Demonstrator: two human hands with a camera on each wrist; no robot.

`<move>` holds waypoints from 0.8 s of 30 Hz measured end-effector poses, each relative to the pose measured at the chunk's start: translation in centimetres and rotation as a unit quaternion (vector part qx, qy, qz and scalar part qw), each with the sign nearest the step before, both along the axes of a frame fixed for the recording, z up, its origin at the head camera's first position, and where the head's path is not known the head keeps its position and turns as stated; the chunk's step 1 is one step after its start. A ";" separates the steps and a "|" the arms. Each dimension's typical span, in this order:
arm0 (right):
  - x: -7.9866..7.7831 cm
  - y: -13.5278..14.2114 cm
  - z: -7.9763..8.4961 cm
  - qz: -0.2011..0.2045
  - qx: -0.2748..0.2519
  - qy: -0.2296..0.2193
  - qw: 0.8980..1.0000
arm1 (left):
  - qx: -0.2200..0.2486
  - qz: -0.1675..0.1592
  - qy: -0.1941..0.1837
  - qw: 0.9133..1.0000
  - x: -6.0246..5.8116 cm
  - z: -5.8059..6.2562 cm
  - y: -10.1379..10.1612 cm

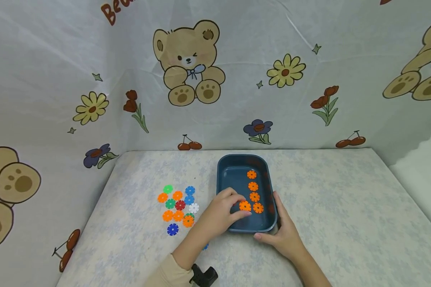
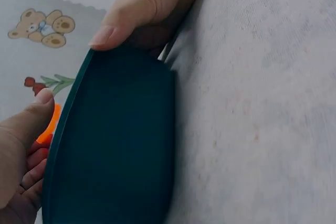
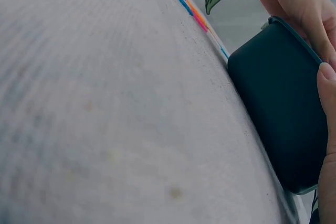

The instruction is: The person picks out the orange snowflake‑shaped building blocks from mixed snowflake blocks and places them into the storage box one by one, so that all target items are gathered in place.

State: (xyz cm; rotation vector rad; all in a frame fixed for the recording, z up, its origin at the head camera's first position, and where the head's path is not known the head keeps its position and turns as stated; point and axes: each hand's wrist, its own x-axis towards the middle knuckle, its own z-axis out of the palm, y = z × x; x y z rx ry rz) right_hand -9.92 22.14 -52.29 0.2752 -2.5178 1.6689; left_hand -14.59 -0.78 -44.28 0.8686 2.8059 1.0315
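My left hand [image 1: 222, 209] reaches over the near left side of a dark blue rectangular tray [image 1: 222, 183]. Between its thumb and fingers it pinches an orange notched plastic disc [image 1: 245, 205]; the disc's edge [image 2: 51, 124] also shows in the left wrist view. Inside the tray, several matching orange discs [image 1: 253, 186] form a line along the right side. My right hand [image 1: 285, 237] holds the tray at its near right corner, thumb at the near rim and fingers along the right wall. In the right wrist view, its thumb [image 3: 328, 93] rests at the rim.
Left of the tray, loose notched discs [image 1: 180, 205] in orange, green, blue, red and white lie on the pale patterned tabletop [image 1: 330, 199]. A blue disc [image 1: 205, 246] is partly hidden by the left forearm. A bear-printed cloth [image 1: 237, 107] hangs behind the table.
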 end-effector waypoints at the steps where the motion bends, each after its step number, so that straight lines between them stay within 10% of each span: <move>1: 0.0 0.0 0.0 0.001 -0.001 0.000 1.000 | -0.009 -0.005 0.002 1.000 -0.1 -0.2 0.4; 24: 0.1 0.1 0.0 0.009 -0.018 -0.016 1.000 | -0.104 -0.080 -0.044 0.990 -1.9 -1.9 3.9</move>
